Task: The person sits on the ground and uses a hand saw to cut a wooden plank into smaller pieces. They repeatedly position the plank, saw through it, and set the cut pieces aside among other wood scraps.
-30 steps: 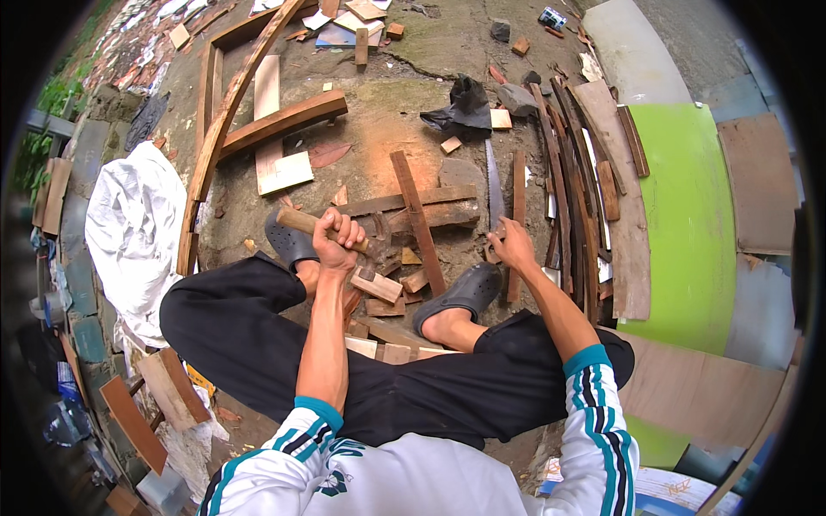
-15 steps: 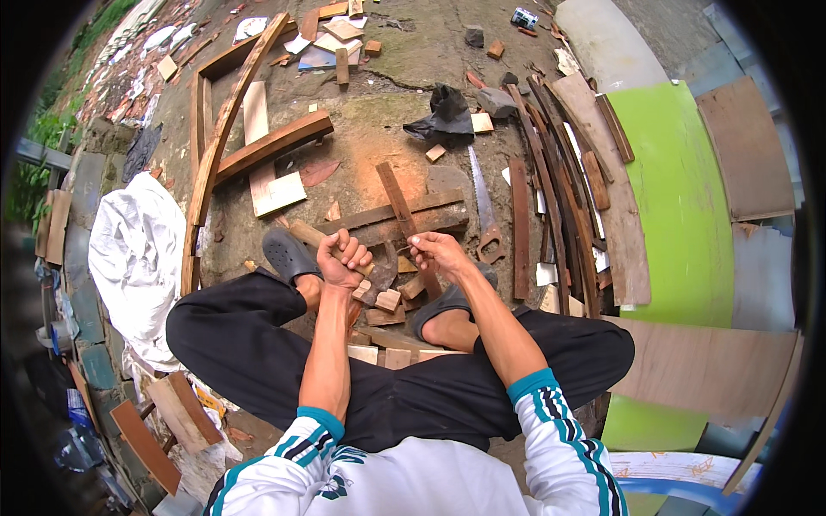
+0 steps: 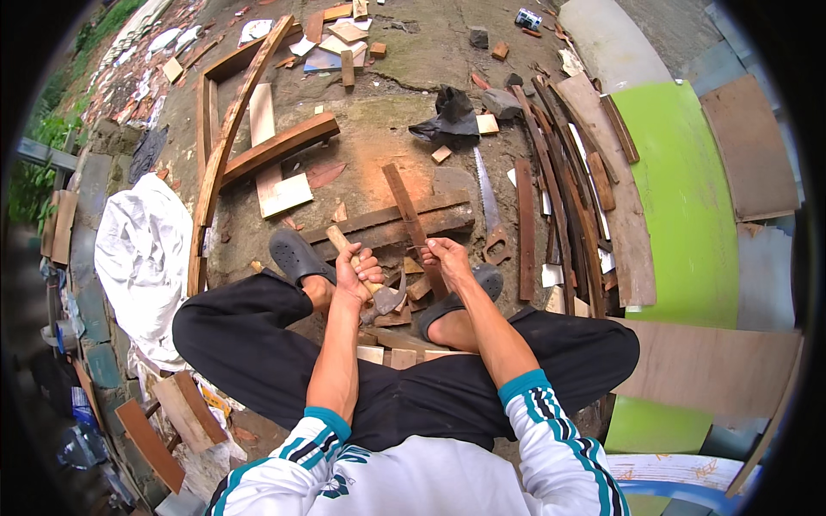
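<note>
My left hand (image 3: 356,272) is wrapped round the wooden handle of a claw hammer (image 3: 389,299), whose metal head hangs low toward my lap. A thin nail (image 3: 416,248) is pinched between the fingertips of my right hand (image 3: 447,260). Just beyond that hand, a narrow dark wooden strip (image 3: 399,194) lies slantwise across a thicker dark beam (image 3: 370,225) on the ground. Small wood offcuts (image 3: 419,287) are heaped between my feet, partly hidden by the hammer and my hands.
To the right of the strip lies a handsaw (image 3: 488,202). Long dark boards (image 3: 559,189) are stacked farther right, beside a bright green panel (image 3: 688,172). A joined wooden frame (image 3: 225,142) and a white cloth sack (image 3: 142,258) lie at left. A black plastic bag (image 3: 449,116) rests ahead.
The hammer has swung in my left hand: its head has dropped lower and its handle end stands steeper. My right hand has shifted slightly right, still pinching the nail.
</note>
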A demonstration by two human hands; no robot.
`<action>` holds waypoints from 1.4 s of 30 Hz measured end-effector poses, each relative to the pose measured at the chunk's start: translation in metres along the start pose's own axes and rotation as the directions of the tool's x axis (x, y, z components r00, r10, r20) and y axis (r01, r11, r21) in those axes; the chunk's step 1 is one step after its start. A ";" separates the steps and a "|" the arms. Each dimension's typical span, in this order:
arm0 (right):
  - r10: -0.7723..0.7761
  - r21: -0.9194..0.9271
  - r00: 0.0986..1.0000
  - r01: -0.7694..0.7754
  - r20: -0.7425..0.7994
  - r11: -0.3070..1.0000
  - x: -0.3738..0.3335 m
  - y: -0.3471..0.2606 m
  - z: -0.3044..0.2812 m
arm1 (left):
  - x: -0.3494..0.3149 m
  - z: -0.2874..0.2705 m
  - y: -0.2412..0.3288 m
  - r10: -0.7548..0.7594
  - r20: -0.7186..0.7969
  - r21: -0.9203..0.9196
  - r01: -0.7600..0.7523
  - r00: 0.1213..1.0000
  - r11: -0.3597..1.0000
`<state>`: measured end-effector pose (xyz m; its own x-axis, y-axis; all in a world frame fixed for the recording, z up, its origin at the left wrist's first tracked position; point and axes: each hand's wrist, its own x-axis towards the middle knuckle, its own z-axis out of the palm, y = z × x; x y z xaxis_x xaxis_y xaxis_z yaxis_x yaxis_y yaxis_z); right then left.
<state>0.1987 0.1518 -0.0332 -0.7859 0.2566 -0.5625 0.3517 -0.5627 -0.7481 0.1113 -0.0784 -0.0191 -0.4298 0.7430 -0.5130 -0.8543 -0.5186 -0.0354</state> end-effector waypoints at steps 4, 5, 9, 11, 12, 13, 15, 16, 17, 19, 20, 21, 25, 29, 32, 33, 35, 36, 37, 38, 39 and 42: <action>0.127 -0.315 0.991 -0.137 -0.051 0.939 0.001 -0.002 -0.013 | 0.001 0.016 -0.002 0.206 -0.280 0.267 -0.131 0.938 0.955; 0.195 -0.401 0.979 -0.203 -0.061 0.893 0.002 -0.001 -0.020 | 0.002 0.021 -0.003 0.230 -0.313 0.313 -0.129 0.921 0.941; 0.428 -0.683 0.903 -0.333 -0.033 0.650 0.002 -0.028 0.000 | -0.006 0.017 0.002 0.343 -0.401 0.426 -0.159 0.849 0.891; -0.055 -0.125 0.997 0.061 0.050 0.990 0.008 -0.047 0.009 | 0.001 0.013 -0.004 0.355 -0.424 0.420 -0.167 0.833 0.892; -0.259 0.073 0.966 0.257 0.016 0.964 0.002 -0.062 0.028 | -0.002 0.008 -0.003 0.389 -0.423 0.429 -0.197 0.818 0.881; -0.280 0.021 0.960 0.280 0.026 0.960 -0.004 -0.082 0.033 | 0.002 0.007 -0.006 0.392 -0.424 0.446 -0.188 0.817 0.875; -0.322 -0.081 0.944 0.327 0.069 0.941 -0.007 -0.108 0.043 | 0.003 0.010 -0.007 0.412 -0.420 0.478 -0.189 0.808 0.858; -0.286 -0.159 0.955 0.296 0.082 0.942 0.000 -0.107 0.039 | 0.007 0.013 -0.011 0.436 -0.415 0.508 -0.195 0.799 0.839; -0.253 -0.251 0.964 0.266 0.086 0.931 0.002 -0.103 0.038 | 0.009 0.015 -0.015 0.464 -0.411 0.537 -0.203 0.785 0.819; -0.174 -0.427 0.980 0.197 0.092 0.883 0.002 -0.088 0.042 | 0.012 0.016 -0.020 0.525 -0.387 0.616 -0.211 0.758 0.759; -0.161 -0.471 0.983 0.182 0.086 0.863 -0.005 -0.081 0.050 | 0.013 0.018 -0.024 0.553 -0.363 0.666 -0.206 0.750 0.717; -0.113 -0.502 0.984 0.169 0.141 0.848 -0.009 -0.076 0.057 | 0.015 0.021 -0.027 0.579 -0.338 0.713 -0.200 0.742 0.672; -0.010 -0.606 0.926 0.256 0.378 0.753 -0.022 -0.058 0.068 | 0.020 0.030 -0.045 0.627 -0.142 0.975 -0.004 0.766 0.224; -0.034 -0.827 0.928 0.347 0.372 0.442 -0.024 -0.057 0.071 | 0.036 0.001 -0.049 0.578 0.052 0.987 0.045 0.815 -0.152; -0.044 -0.867 0.972 0.226 0.231 0.444 -0.043 -0.061 0.060 | 0.041 0.010 -0.060 0.434 -0.031 0.986 0.100 0.900 -0.137; -0.051 -0.878 0.983 0.182 0.178 0.442 -0.047 -0.060 0.052 | 0.040 0.021 -0.069 0.401 -0.022 0.988 0.080 0.916 -0.129; -0.141 -0.914 0.985 0.148 0.102 0.378 -0.050 -0.054 0.051 | 0.047 0.016 -0.075 0.377 0.062 0.982 0.011 0.924 -0.189; -0.207 -0.934 0.975 0.151 0.086 0.324 -0.052 -0.051 0.050 | 0.051 0.015 -0.077 0.355 0.082 0.981 -0.012 0.931 -0.196; -0.268 -0.952 0.960 0.149 0.075 0.267 -0.054 -0.048 0.049 | 0.056 0.011 -0.079 0.333 0.099 0.980 -0.033 0.938 -0.199; -0.312 -0.962 0.947 0.154 0.078 0.224 -0.055 -0.043 0.048 | 0.063 0.003 -0.079 0.306 0.129 0.979 -0.072 0.943 -0.190; -0.354 -0.971 0.931 0.158 0.086 0.181 -0.056 -0.039 0.047 | 0.071 -0.004 -0.077 0.280 0.160 0.977 -0.111 0.947 -0.181; -0.333 -0.954 0.943 0.095 -0.005 0.284 -0.062 -0.040 0.051 | 0.071 0.003 -0.070 0.111 0.100 0.993 -0.093 0.989 -0.074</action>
<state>0.2081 0.1185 0.0496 -0.8559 0.4329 -0.2830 0.5099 0.6148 -0.6017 0.1402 0.0116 -0.0507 -0.5493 0.7195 -0.4250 -0.1871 0.3898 0.9017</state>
